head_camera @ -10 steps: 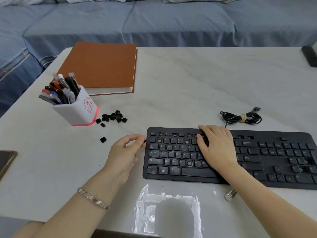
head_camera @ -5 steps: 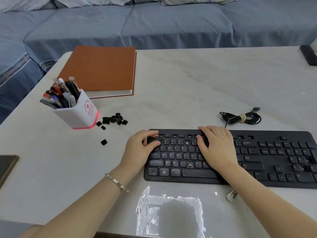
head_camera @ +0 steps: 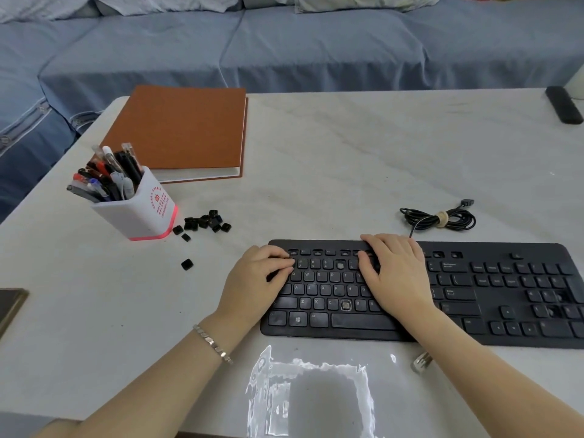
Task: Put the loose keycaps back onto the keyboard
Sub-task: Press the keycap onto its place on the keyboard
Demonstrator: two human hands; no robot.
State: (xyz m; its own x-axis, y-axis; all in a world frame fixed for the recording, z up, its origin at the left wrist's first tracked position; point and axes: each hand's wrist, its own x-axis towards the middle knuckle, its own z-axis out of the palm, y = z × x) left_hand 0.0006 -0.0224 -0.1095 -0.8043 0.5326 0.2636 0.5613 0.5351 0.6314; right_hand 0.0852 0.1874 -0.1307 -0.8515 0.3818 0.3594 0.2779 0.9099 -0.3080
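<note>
My left hand (head_camera: 252, 276) sits over the top left corner of the long black plastic keyboard (head_camera: 505, 249), which fills the lower right of the frame. Its fingers (head_camera: 278, 257) are bent and bear down near the start of the number row. I judge this to be a cap being pressed home, but my knuckles hide whatever is beneath, so I cannot tell whether I hold one. My right hand (head_camera: 398, 276) lies flat across the middle of the board, fingers straight and gripping nothing. I judge it is there to pin the light board so it cannot skate on the smooth, pale marbled worktop (head_camera: 347, 159).

Two bare sockets show between my hands, one in the number row (head_camera: 340, 265) and one in the bottom letter row (head_camera: 346, 305). Each is a pale stub in a square well.

The small square black plastic keycaps (head_camera: 205, 221) lie heaped left of centre, just beside the white pen pot with a pink base (head_camera: 142, 213). One stray cap (head_camera: 187, 264) lies apart, lower down and nearer my left hand. That side suits the left hand for fetching. The caps look like light, hollow shells that flip easily, so each one probably has to sit square over its stub before I push.
</note>
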